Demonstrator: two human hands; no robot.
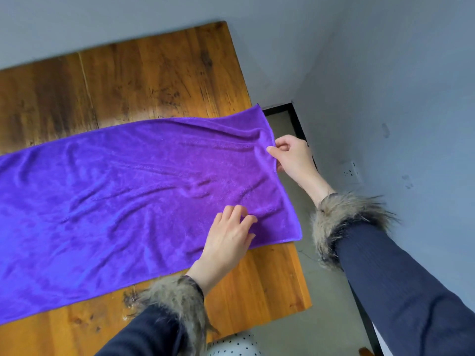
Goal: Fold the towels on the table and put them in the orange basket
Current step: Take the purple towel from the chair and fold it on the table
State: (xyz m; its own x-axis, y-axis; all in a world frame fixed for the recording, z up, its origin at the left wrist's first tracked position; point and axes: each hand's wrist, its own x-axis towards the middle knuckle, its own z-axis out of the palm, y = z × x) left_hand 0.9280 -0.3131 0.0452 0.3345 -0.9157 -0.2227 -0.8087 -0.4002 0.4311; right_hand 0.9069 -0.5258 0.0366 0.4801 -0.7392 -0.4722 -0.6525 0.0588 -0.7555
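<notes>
Two blue-grey walls (385,60) are seen meeting at a corner behind and to the right of the scene, and a white socket plate (351,172) is set low on the right-hand one. A grey floor (288,129) is visible below them, edged by a black strip along the wall's foot. Most of the view is filled by a wooden counter (154,73) — broad orange-brown planks with dark stains and a seam running away from the viewer. Across it a purple towel (128,188) is spread flat and lengthwise, lightly rippled, its left part cut off by the frame and its right short edge reaching the counter's right side, partly hanging past it. That edge is pinched by the right hand (290,155): the grip is closed on the towel's hem between thumb and curled fingers, about midway down the short edge and slightly lifted, so that the cloth is drawn into small folds towards it. The left hand (228,237) is laid on the towel near its near right corner, the grip not closed on anything; the fingers are loosely bent with the tips touching the cloth. Both wrists are ringed by shaggy fur cuffs (344,214) at the ends of dark ribbed sleeves (398,291). A white fabric with black dots (231,346) is glimpsed at the bottom edge, below the counter.
</notes>
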